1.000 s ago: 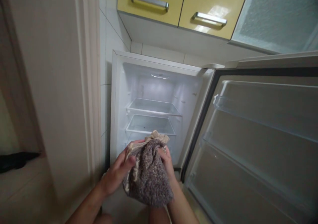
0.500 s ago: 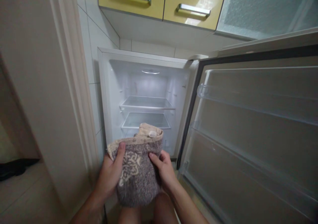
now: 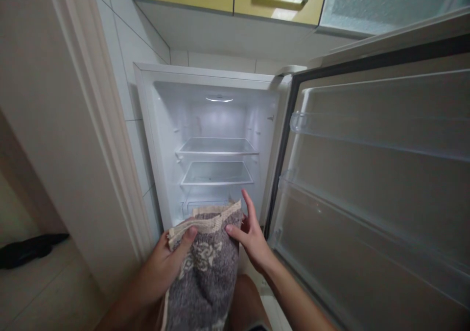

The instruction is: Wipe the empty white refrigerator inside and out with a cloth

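Observation:
A grey-brown towel (image 3: 209, 287) with a cream border and a cream floral pattern hangs between my two hands, in front of an open fridge (image 3: 147, 110). My left hand (image 3: 176, 252) is closed on its upper left edge, thumb on the front. At the upper right edge, my right hand (image 3: 251, 233) pinches the cloth with the thumb in front; the index finger points up, off the cloth. The towel's lower end hangs down over my legs and runs out of view.
Inside the fridge are glass shelves (image 3: 218, 146) and a clear drawer front at the bottom. The fridge door (image 3: 367, 184), with clear racks, stands open at right. Yellow cabinets (image 3: 279, 8) hang above. A door frame (image 3: 99, 125) and a dark object (image 3: 33, 248) on the floor are at left.
The towel has dropped open from a folded bundle and hangs longer. My right index finger has lifted upward. The view has tilted slightly down.

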### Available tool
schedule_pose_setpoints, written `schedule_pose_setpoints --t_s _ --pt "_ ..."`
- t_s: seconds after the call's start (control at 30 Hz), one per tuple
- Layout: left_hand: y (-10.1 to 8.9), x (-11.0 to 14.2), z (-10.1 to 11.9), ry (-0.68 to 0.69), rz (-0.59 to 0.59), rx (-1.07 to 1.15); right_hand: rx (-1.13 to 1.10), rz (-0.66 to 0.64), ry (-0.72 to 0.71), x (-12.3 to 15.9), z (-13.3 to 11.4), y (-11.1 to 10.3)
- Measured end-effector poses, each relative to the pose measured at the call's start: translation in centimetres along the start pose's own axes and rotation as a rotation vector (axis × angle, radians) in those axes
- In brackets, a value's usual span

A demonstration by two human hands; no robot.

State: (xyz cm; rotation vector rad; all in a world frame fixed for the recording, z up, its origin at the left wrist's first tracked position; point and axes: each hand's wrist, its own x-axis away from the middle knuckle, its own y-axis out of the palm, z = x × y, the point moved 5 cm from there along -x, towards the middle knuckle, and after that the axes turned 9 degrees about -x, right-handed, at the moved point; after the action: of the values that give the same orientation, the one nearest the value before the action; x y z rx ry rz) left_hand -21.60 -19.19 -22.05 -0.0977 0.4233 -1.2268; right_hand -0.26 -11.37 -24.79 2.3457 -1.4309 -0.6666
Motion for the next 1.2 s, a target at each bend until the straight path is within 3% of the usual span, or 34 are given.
schedule_pose_setpoints --t_s 0.1,0.2,0.27,0.4,0.57,0.67,0.73,0.83,0.93,1.03,1.13,1.2 --pt "0.9 1.2 -1.2 -0.145 -0.223 0.202 0.307 -0.206 0.025 0.3 -0.5 0.2" --pt "1.6 2.2 -1.3 -0.217 -0.351 0.391 0.556 -0.295 -0.101 0.4 -1.5 1.2" --pt "1.5 2.2 -1.0 -0.193 -0.343 0.368 0.556 -0.386 -0.123 0.4 -1.4 2.5" --pt "0.3 1.4 0.9 0.023 -0.249 0.056 0.436 -0.526 0.042 0.3 0.3 3.8" --pt "-3.2 0.3 2.3 0.111 -0.046 -0.193 0.576 -0.566 0.263 1.1 1.8 1.3" --pt "-5.6 -0.8 1.8 0.081 0.054 -0.222 0.673 -0.500 0.245 1.6 1.4 -0.8" --pt "-6.6 -1.7 1.1 0.047 0.035 -0.223 0.768 -0.484 0.189 2.0 1.2 -1.9" --pt "-7.5 -2.6 -0.9 -0.034 -0.102 -0.186 1.026 -0.499 0.114 2.8 1.6 -3.0" --pt "-8.1 -1.9 -3.2 -0.143 -0.193 -0.035 1.141 -0.489 0.013 3.4 0.8 -3.2" --pt "-6.5 0.0 -4.7 -0.267 -0.257 0.280 0.957 -0.494 -0.132 3.5 -1.5 -1.6" --pt "-1.9 1.7 -5.1 -0.361 -0.307 0.468 0.821 -0.405 -0.322 2.4 -2.9 0.6" --pt "1.5 2.0 -5.3 -0.366 -0.291 0.503 0.709 -0.363 -0.382 1.4 -2.2 1.9"
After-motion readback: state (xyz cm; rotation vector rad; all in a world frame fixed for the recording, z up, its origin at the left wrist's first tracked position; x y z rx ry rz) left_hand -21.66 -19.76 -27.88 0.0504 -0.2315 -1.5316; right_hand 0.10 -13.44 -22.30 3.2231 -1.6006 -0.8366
